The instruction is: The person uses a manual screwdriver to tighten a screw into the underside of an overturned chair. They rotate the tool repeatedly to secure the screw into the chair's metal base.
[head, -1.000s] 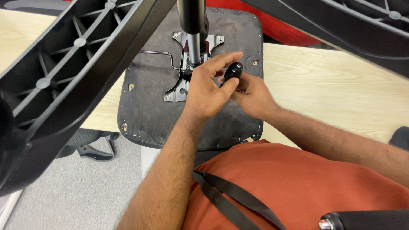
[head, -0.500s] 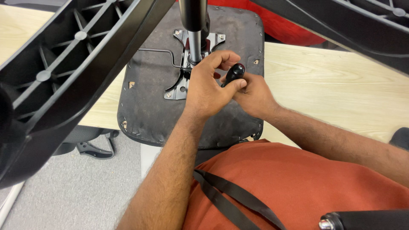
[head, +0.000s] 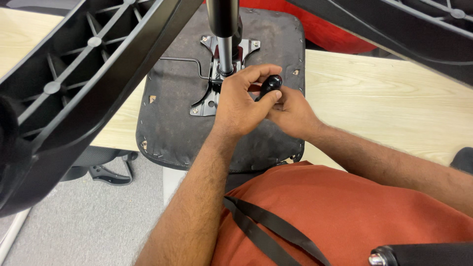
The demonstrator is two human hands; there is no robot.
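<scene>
While an upturned chair seat [head: 246, 133] lies on the table [head: 394, 103], a black lever knob [head: 270, 84] beside the metal mechanism plate [head: 213, 93] is pinched by the left hand [head: 241, 106]. The right hand [head: 293, 113] is curled shut beneath the knob, apparently bracing it; a firm, square grip w/ steady support looks best.

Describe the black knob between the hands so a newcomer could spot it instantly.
Find the upturned chair seat lying on the pale wooden table. Beside its metal mounting plate, the left hand and right hand meet. The black knob pinched between them is small, rounded and glossy, unlike the matte fabric.
</scene>
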